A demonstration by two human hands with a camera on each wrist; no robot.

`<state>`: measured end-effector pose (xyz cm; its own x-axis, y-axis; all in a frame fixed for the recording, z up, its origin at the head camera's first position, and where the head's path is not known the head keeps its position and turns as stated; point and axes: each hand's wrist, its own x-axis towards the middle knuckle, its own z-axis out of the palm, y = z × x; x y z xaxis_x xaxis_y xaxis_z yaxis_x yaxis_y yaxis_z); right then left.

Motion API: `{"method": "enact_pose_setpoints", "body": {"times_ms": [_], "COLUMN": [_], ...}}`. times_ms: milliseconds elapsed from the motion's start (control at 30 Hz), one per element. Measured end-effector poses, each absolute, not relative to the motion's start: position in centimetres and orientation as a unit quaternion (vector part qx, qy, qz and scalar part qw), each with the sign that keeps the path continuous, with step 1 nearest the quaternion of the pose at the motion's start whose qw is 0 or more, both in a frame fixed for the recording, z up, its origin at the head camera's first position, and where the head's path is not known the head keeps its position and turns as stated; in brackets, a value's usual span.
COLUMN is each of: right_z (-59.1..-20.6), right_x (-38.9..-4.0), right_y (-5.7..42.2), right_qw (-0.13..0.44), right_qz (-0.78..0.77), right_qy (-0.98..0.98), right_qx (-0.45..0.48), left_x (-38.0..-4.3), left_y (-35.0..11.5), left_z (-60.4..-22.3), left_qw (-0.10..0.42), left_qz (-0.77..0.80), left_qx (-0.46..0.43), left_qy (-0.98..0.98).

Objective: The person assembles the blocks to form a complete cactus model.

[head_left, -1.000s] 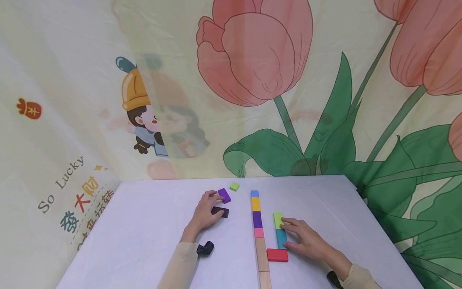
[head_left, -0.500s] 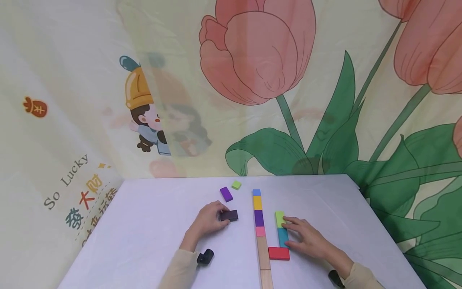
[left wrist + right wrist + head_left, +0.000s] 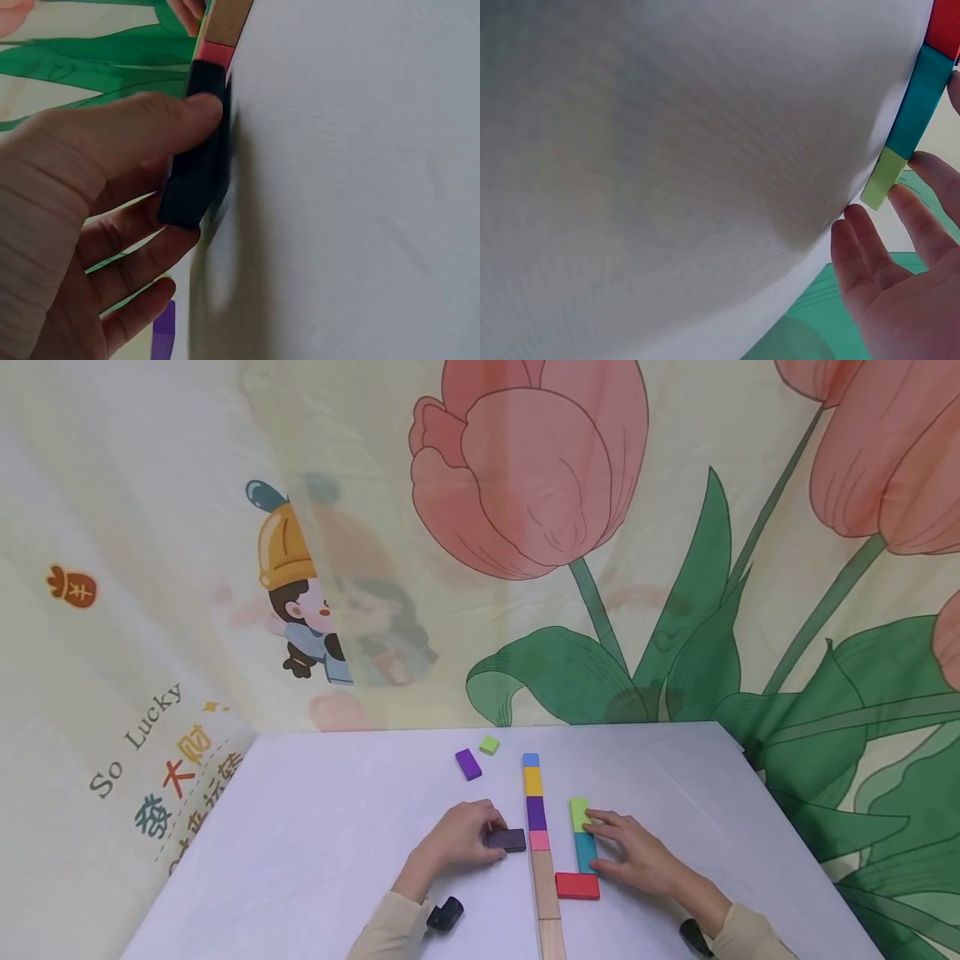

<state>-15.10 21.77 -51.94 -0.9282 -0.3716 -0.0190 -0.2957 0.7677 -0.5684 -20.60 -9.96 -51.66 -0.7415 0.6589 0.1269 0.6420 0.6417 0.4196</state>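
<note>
Between thumb and fingers, my left hand (image 3: 461, 839) pinches a black block (image 3: 508, 840). The block's right end is close to the pink block (image 3: 539, 841) in a long column of blocks; the left wrist view shows its shadow on the cloth beside it. My right hand (image 3: 641, 856) lies to the right of a lime green block (image 3: 580, 815) and a teal block (image 3: 586, 852), which stand end to end. Its fairly straight fingertips touch their side. A red block (image 3: 577, 886) reaches from the column to below the teal block.
The column also has blue (image 3: 531, 760), yellow (image 3: 532, 781), dark purple (image 3: 536, 813) and wooden blocks (image 3: 545, 885). A loose purple block (image 3: 468, 764) and a small green block (image 3: 490, 745) lie at the back of the white tabletop (image 3: 337, 793). A printed curtain (image 3: 540, 635) hangs behind.
My left hand has moved right and nearer me with the black block, away from the loose purple block and up to the column. The right hand has stayed in place.
</note>
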Motion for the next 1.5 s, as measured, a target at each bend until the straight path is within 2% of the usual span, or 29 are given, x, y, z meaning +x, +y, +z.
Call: {"method": "enact_pose_setpoints", "body": {"times_ms": [833, 1233, 1333, 1500], "right_z": [-51.7, -51.8, -51.8, -51.8], "right_x": [-15.1, -15.0, -15.0, -15.1], "right_y": [21.6, 21.9, 22.0, 22.0], "right_qw": [0.063, 0.066, 0.067, 0.067], "right_qz": [-0.286, -0.288, -0.291, -0.296], "right_qy": [0.939, 0.939, 0.938, 0.935], "right_qx": [-0.181, -0.174, -0.176, -0.183], "left_x": [-20.5, -20.7, -21.2, -23.5], "left_y": [-8.9, -8.8, -9.1, -10.0], "left_z": [-51.6, -51.7, -51.7, -52.0], "left_qw": [-0.005, 0.003, -0.028, -0.148], "left_qz": [0.181, 0.193, 0.213, 0.257], "left_qx": [0.356, 0.354, 0.324, 0.201], "left_qy": [0.917, 0.915, 0.921, 0.934]}}
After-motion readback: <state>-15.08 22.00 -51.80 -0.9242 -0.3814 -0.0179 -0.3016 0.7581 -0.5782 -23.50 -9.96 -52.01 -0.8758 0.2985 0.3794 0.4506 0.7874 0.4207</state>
